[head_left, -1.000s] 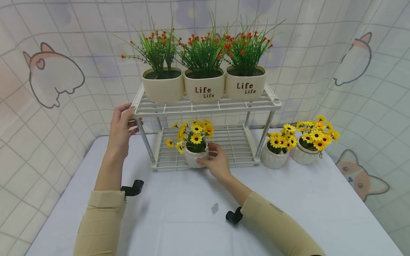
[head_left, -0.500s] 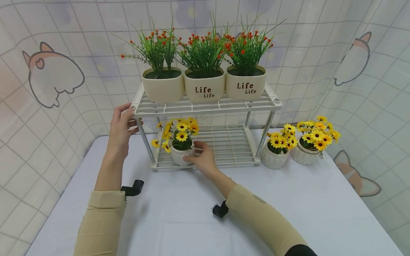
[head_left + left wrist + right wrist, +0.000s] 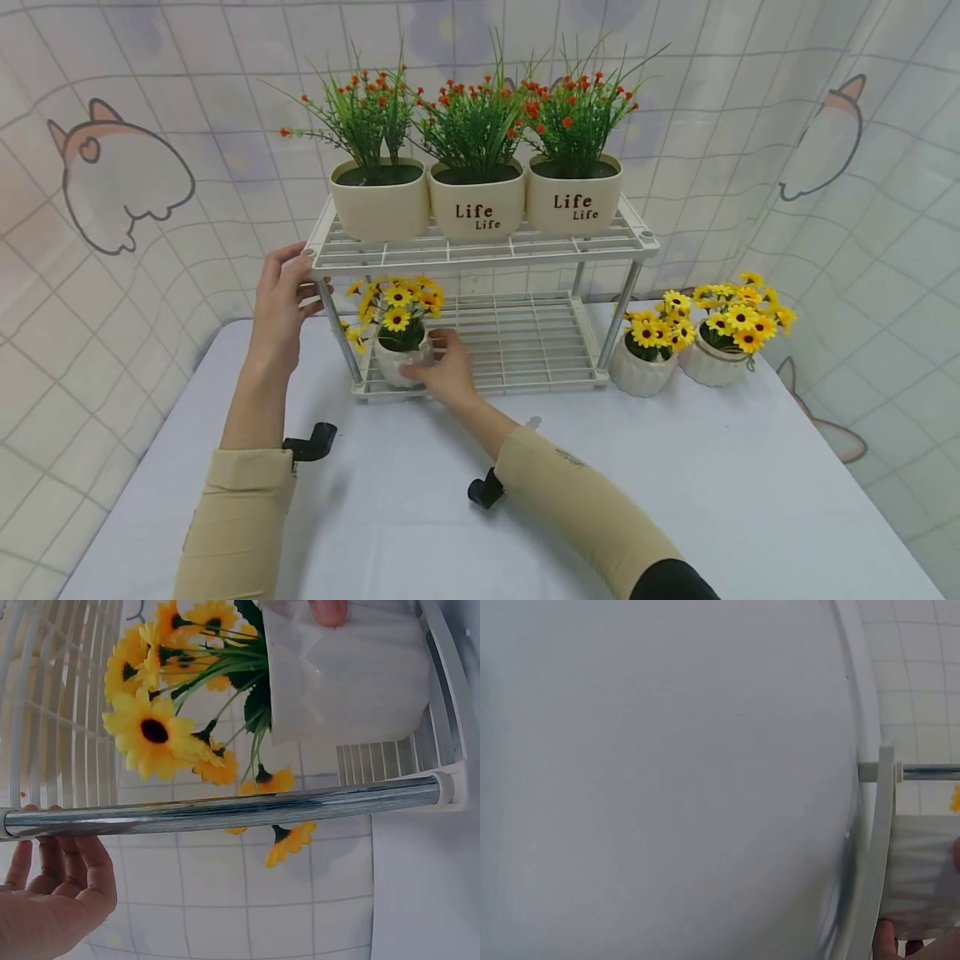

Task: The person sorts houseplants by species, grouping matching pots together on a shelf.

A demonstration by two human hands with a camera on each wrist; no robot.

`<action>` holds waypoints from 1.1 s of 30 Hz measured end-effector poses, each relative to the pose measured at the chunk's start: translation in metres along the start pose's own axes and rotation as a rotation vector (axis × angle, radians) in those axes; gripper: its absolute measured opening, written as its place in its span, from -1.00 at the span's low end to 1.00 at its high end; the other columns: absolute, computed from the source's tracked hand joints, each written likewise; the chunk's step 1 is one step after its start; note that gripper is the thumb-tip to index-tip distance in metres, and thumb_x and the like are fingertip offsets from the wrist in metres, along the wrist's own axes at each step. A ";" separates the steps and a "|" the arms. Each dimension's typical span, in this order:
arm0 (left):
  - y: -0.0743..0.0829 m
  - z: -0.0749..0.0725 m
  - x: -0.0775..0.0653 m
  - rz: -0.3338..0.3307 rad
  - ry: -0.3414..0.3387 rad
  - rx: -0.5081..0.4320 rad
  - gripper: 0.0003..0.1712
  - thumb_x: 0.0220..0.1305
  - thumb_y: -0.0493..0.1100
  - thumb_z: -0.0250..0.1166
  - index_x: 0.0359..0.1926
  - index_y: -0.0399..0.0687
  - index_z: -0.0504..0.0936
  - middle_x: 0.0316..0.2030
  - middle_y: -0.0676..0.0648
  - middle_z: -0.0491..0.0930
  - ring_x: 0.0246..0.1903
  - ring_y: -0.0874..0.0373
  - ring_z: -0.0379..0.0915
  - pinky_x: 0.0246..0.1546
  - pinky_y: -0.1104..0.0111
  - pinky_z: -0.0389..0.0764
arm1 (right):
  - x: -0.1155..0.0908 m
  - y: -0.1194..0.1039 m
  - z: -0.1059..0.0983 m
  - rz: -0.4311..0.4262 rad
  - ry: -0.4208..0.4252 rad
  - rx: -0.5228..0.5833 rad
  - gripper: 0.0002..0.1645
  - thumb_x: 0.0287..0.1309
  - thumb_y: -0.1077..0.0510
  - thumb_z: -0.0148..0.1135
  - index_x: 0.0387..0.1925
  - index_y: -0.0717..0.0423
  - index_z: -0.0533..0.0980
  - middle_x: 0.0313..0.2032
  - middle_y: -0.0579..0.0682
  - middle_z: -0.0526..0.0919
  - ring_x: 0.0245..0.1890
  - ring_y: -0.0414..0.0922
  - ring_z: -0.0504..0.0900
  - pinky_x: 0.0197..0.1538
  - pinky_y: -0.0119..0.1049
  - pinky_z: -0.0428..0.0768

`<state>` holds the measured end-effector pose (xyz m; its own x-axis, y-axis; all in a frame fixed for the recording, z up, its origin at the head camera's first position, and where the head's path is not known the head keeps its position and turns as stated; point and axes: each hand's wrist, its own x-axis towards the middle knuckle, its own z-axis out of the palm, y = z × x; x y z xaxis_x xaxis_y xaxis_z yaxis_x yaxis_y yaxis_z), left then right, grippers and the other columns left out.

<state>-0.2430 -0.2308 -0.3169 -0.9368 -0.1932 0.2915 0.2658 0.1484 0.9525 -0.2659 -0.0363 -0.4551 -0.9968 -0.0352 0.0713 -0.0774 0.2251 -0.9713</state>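
Note:
My right hand (image 3: 448, 371) holds a small white pot of yellow sunflowers (image 3: 397, 362), thumb on its front and fingers round its right side. This pot stands at the left end of the lower tier of a white two-tier wire rack (image 3: 525, 346). In the left wrist view the white pot (image 3: 352, 682) shows behind the rack's metal post (image 3: 225, 814). My left hand (image 3: 281, 292) grips the rack's upper left corner, its fingers curled behind the post. Only fingertips of my right hand and part of the pot (image 3: 922, 862) appear in the right wrist view.
Three cream pots with red-flowered grass, the middle one (image 3: 477, 204) among them, stand on the upper tier. Two more sunflower pots, a near one (image 3: 643, 371) and a far one (image 3: 716, 358), stand right of the rack on the white-covered table (image 3: 420, 517). A patterned curtain hangs behind.
My right hand has shifted the sunflower pot leftward along the lower tier, from near its middle to beside the left front post. My left hand keeps its place on the rack's corner.

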 end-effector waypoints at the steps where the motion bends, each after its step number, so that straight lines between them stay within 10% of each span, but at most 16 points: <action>1: 0.000 0.000 0.000 0.001 0.000 -0.001 -0.47 0.60 0.14 -0.01 0.44 0.09 0.31 -0.04 0.01 0.53 -0.05 0.11 0.47 0.01 0.23 0.40 | 0.000 -0.001 0.001 0.001 0.000 -0.005 -0.14 -0.03 0.15 0.66 0.27 0.19 0.41 0.15 0.12 0.54 0.12 0.06 0.55 0.11 -0.13 0.56; 13: 0.000 -0.004 0.000 -0.002 -0.003 -0.006 -0.45 0.60 0.13 -0.01 0.45 0.07 0.30 -0.07 0.02 0.53 -0.07 0.13 0.47 -0.02 0.25 0.41 | -0.019 0.004 -0.022 -0.017 -0.137 0.033 -0.22 0.11 0.18 0.55 0.31 0.21 0.38 0.22 0.23 0.47 0.23 0.20 0.48 0.17 -0.02 0.54; 33: 0.000 -0.003 0.001 0.002 -0.013 -0.009 -0.47 0.59 0.13 0.01 0.43 0.07 0.32 -0.06 0.00 0.53 -0.06 0.09 0.47 0.02 0.22 0.40 | -0.078 0.035 -0.162 -0.070 -0.406 0.093 -0.34 0.17 0.28 0.50 0.25 0.33 0.42 0.21 0.35 0.49 0.21 0.18 0.54 0.10 -0.26 0.59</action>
<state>-0.2427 -0.2340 -0.3164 -0.9393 -0.1802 0.2918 0.2693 0.1397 0.9529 -0.1941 0.1320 -0.4576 -0.8997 -0.4323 0.0609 -0.1246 0.1206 -0.9849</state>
